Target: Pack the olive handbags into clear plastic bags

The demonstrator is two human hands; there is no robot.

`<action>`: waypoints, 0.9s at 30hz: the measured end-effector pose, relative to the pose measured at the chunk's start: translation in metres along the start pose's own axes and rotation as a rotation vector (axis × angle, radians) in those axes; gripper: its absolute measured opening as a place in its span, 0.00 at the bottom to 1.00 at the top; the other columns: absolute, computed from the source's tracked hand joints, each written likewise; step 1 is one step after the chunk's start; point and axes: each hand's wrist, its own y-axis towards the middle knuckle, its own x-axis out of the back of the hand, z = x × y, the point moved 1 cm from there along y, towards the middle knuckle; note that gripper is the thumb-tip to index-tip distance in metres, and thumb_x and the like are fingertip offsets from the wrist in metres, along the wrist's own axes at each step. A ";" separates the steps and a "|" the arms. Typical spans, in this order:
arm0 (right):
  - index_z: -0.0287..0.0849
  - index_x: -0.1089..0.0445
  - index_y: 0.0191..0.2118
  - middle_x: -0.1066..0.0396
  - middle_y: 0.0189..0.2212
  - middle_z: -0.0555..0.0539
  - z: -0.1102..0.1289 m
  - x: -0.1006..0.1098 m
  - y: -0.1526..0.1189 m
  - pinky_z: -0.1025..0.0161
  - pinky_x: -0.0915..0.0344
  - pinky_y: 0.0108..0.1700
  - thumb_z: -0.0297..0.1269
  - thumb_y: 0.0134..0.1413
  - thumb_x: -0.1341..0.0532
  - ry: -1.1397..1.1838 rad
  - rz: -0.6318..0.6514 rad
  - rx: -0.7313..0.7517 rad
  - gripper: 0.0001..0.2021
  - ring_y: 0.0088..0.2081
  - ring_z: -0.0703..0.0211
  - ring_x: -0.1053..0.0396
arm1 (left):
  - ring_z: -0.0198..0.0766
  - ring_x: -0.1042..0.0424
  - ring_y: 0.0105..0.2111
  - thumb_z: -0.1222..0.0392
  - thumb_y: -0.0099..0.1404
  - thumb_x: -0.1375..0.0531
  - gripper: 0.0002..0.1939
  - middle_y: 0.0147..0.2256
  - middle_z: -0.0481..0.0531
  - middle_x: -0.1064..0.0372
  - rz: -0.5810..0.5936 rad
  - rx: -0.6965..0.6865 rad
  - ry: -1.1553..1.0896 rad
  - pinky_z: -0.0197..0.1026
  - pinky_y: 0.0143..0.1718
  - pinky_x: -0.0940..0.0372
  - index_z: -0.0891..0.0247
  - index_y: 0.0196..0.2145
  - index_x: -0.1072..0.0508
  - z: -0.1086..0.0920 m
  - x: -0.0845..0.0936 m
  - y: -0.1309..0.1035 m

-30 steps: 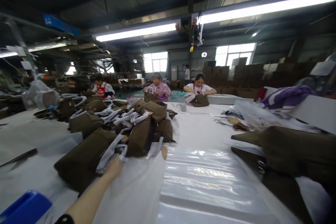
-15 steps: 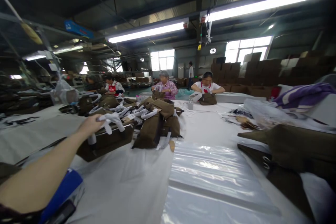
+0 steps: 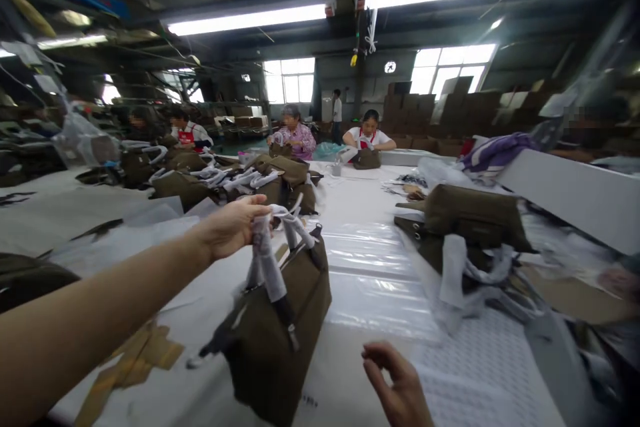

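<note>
My left hand (image 3: 234, 225) is closed round the white-wrapped handles (image 3: 269, 263) of an olive-brown handbag (image 3: 295, 297). The bag hangs tilted, close in front of me over the white table (image 3: 200, 337). To the right of the bag, low in the view, is my right hand (image 3: 400, 387). Its fingers are bent with a gap between thumb and forefinger, and nothing is in them. Beyond it lies a stack of clear plastic bags (image 3: 370, 280).
Several brown handbags (image 3: 285, 170) are heaped at the back left. More brown bags (image 3: 475, 213) with wrapped handles lie at the right. Brown paper pieces (image 3: 145, 353) are at the lower left. Two co-workers (image 3: 297, 137) handle bags across the table. A white panel (image 3: 575, 193) stands at the right.
My left hand has lifted the handbag by its handles away from the pile and brought it nearer and to the right. My right hand has come into view. The view has shifted right and down.
</note>
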 end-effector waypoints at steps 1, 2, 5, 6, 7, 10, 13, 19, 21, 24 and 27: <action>0.44 0.34 0.44 0.29 0.36 0.44 0.011 0.008 0.001 0.59 0.32 0.41 0.48 0.55 0.45 0.058 0.012 0.046 0.16 0.36 0.55 0.31 | 0.36 0.34 0.24 0.68 0.53 0.40 0.21 0.29 0.49 0.37 0.050 0.005 -0.097 0.40 0.25 0.33 0.61 0.44 0.40 0.003 -0.019 -0.015; 0.44 0.38 0.50 0.32 0.43 0.42 0.023 0.016 0.000 0.57 0.33 0.44 0.50 0.54 0.44 0.101 0.034 0.089 0.21 0.41 0.52 0.32 | 0.37 0.32 0.26 0.69 0.53 0.40 0.22 0.30 0.51 0.36 0.092 0.006 -0.193 0.40 0.26 0.32 0.61 0.45 0.40 0.005 -0.036 -0.031; 0.46 0.51 0.59 0.45 0.57 0.39 0.057 0.044 -0.008 0.50 0.40 0.54 0.59 0.48 0.44 0.122 0.107 0.140 0.37 0.53 0.45 0.40 | 0.39 0.30 0.34 0.71 0.53 0.43 0.24 0.35 0.53 0.35 0.179 0.000 -0.402 0.44 0.35 0.31 0.60 0.48 0.41 0.010 -0.074 -0.070; 0.47 0.54 0.61 0.48 0.59 0.39 0.065 0.053 -0.011 0.48 0.42 0.56 0.61 0.46 0.44 0.098 0.120 0.130 0.40 0.55 0.43 0.43 | 0.40 0.30 0.36 0.71 0.53 0.44 0.25 0.36 0.53 0.35 0.203 -0.001 -0.454 0.46 0.39 0.31 0.59 0.48 0.41 0.011 -0.083 -0.080; 0.47 0.55 0.61 0.49 0.59 0.40 0.072 0.062 -0.013 0.47 0.44 0.57 0.62 0.44 0.43 0.056 0.121 0.118 0.42 0.57 0.41 0.45 | 0.41 0.30 0.38 0.71 0.53 0.45 0.25 0.36 0.53 0.35 0.221 -0.005 -0.494 0.48 0.42 0.32 0.59 0.49 0.42 0.013 -0.089 -0.088; 0.48 0.55 0.61 0.50 0.59 0.40 0.084 0.080 -0.016 0.43 0.49 0.59 0.57 0.43 0.39 -0.176 0.013 0.115 0.42 0.59 0.39 0.50 | 0.42 0.30 0.41 0.72 0.52 0.46 0.27 0.35 0.53 0.35 0.266 -0.014 -0.556 0.49 0.47 0.35 0.59 0.50 0.42 0.021 -0.101 -0.099; 0.46 0.51 0.60 0.48 0.58 0.40 0.088 0.083 -0.009 0.41 0.52 0.59 0.50 0.42 0.35 -0.462 -0.093 0.164 0.40 0.59 0.38 0.51 | 0.41 0.31 0.43 0.73 0.51 0.46 0.27 0.36 0.54 0.34 0.312 0.037 -0.584 0.48 0.50 0.38 0.60 0.50 0.43 0.036 -0.105 -0.099; 0.44 0.48 0.60 0.41 0.55 0.39 0.086 0.061 0.018 0.39 0.54 0.58 0.49 0.35 0.31 -0.605 0.082 0.145 0.44 0.56 0.36 0.46 | 0.40 0.32 0.45 0.72 0.53 0.44 0.26 0.38 0.55 0.33 0.418 0.157 -0.543 0.45 0.55 0.45 0.64 0.50 0.42 0.071 -0.101 -0.098; 0.46 0.48 0.59 0.37 0.52 0.42 0.089 0.055 0.029 0.46 0.42 0.53 0.44 0.39 0.33 -0.470 0.206 0.085 0.40 0.50 0.42 0.38 | 0.39 0.32 0.43 0.70 0.54 0.43 0.23 0.38 0.55 0.33 0.445 0.151 -0.520 0.42 0.52 0.43 0.64 0.49 0.40 0.072 -0.100 -0.091; 0.50 0.43 0.56 0.31 0.44 0.47 0.098 0.050 0.044 0.57 0.34 0.41 0.38 0.43 0.35 -0.245 0.377 -0.005 0.31 0.38 0.53 0.31 | 0.35 0.32 0.33 0.65 0.55 0.41 0.17 0.33 0.52 0.35 0.378 0.112 -0.431 0.38 0.39 0.37 0.65 0.43 0.36 0.063 -0.101 -0.069; 0.51 0.43 0.55 0.32 0.44 0.47 0.104 0.053 0.052 0.60 0.33 0.35 0.35 0.44 0.37 0.001 0.555 -0.074 0.29 0.34 0.58 0.31 | 0.32 0.36 0.26 0.59 0.56 0.40 0.13 0.29 0.48 0.39 0.413 0.067 -0.226 0.35 0.29 0.40 0.63 0.40 0.35 0.046 -0.100 -0.052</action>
